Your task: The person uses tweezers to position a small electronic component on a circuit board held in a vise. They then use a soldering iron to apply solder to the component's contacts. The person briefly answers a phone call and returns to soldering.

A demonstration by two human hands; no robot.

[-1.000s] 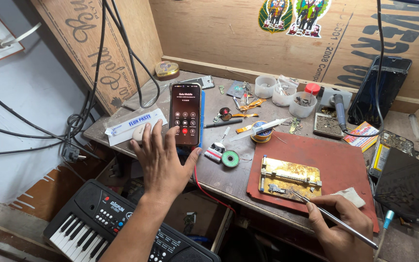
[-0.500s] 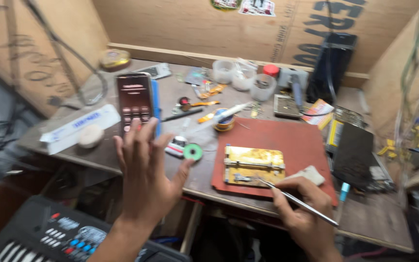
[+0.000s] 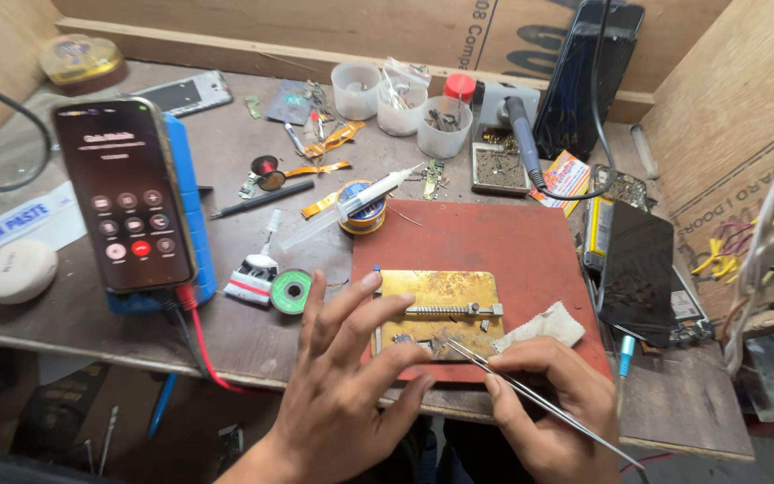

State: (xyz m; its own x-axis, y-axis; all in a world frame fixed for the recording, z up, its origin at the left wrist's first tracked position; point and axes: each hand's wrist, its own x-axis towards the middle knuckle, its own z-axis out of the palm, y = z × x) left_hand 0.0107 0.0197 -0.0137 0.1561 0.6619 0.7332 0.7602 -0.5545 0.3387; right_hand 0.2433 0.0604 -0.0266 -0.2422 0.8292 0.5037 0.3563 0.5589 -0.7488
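Observation:
My left hand point(image 3: 347, 385) hovers with fingers spread over the front left of a brass board holder point(image 3: 441, 309) that lies on a red mat point(image 3: 512, 251). My right hand point(image 3: 553, 399) grips thin metal tweezers point(image 3: 530, 394) whose tips point at a small part on the holder's front edge. A black smartphone point(image 3: 123, 193) with a lit call screen leans on a blue stand at the left, a red cable running down from it.
A solder spool point(image 3: 290, 291), a syringe point(image 3: 351, 202), white cups point(image 3: 400, 103) of parts, a soldering handle point(image 3: 521, 134), a white cloth point(image 3: 539, 327) and a dark phone point(image 3: 638, 269) at the right crowd the wooden bench. Loose wires hang at the far right.
My left hand has drawn back from the phone to the brass holder. The view has swung right and closer to the bench. My right hand keeps the tweezers.

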